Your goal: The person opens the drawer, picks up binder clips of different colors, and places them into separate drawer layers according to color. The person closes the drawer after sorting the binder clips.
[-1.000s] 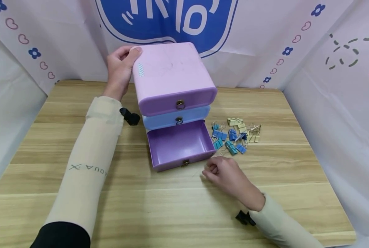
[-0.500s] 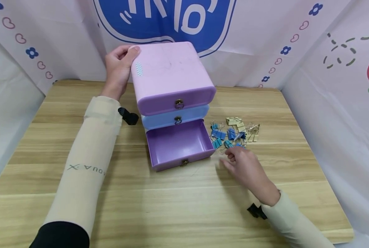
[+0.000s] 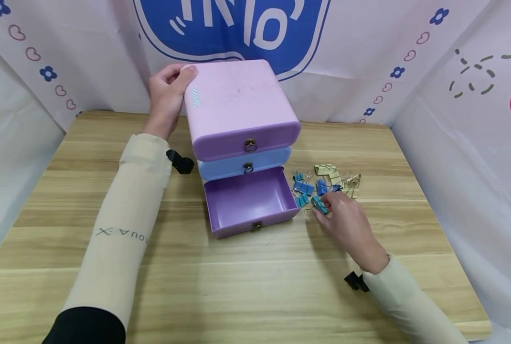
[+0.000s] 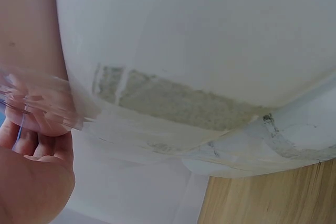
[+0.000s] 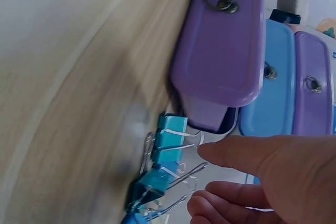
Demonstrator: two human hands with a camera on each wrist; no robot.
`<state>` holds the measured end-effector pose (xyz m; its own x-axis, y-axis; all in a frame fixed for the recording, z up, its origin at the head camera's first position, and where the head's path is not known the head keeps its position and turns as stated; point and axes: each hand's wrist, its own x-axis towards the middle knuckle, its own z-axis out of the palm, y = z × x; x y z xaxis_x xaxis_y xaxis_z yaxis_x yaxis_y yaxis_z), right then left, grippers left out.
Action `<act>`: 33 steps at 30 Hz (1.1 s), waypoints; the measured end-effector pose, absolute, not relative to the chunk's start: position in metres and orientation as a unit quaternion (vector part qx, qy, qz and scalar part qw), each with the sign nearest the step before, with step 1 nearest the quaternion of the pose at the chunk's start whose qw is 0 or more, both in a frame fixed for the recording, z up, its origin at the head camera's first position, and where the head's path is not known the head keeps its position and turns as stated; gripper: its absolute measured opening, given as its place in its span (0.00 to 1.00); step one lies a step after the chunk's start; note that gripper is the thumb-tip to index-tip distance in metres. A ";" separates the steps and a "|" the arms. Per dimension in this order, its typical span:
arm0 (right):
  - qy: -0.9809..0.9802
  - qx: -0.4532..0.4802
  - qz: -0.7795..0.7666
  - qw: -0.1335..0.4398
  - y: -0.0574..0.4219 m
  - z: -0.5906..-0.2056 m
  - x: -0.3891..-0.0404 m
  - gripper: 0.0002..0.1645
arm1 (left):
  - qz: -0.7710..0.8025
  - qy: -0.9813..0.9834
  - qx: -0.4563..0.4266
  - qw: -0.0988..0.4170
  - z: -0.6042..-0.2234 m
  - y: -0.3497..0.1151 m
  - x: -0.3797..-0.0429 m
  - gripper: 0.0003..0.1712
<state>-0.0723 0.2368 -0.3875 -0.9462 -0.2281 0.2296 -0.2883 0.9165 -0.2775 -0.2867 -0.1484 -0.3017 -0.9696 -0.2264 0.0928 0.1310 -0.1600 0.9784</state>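
A small drawer cabinet (image 3: 238, 95) with a pink top stands at the back of the table. Its purple bottom drawer (image 3: 234, 231) is pulled out with nothing inside. My left hand (image 3: 167, 98) grips the cabinet's back left corner, thumb on top; in the left wrist view its fingers curl at the edge. My right hand (image 3: 352, 229) reaches to a teal binder clip (image 3: 319, 204) right of the drawer. The right wrist view shows thumb and fingers apart, around the wire handles of a teal binder clip (image 5: 152, 184); I cannot tell whether they touch.
Several blue binder clips (image 3: 303, 188) and yellow binder clips (image 3: 325, 169) lie beside the cabinet's right side. The blue middle drawer (image 3: 225, 169) is pushed in. A printed cloth (image 3: 337, 62) hangs behind the wooden table (image 3: 238, 296).
My right hand has moved right and away from me, from in front of the drawer's corner to the teal binder clip. My left hand stays on the cabinet.
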 end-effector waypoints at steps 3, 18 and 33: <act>-0.976 0.128 0.151 0.091 0.238 -0.392 -0.078 0.17 | -0.758 -0.640 0.038 0.117 -0.302 -0.149 -0.286 0.13; -0.976 0.136 0.153 0.076 0.243 -0.408 -0.090 0.12 | -0.762 -0.636 0.039 0.119 -0.302 -0.148 -0.286 0.12; -0.974 0.138 0.160 0.085 0.242 -0.404 -0.094 0.05 | -0.759 -0.639 0.036 0.120 -0.303 -0.149 -0.287 0.13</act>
<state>-0.0942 0.2417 -0.4042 -0.9473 -0.2417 0.2101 -0.2963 0.9104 -0.2888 -0.2872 -0.1485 -0.3028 -0.9684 -0.2289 0.0988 0.1363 -0.1540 0.9786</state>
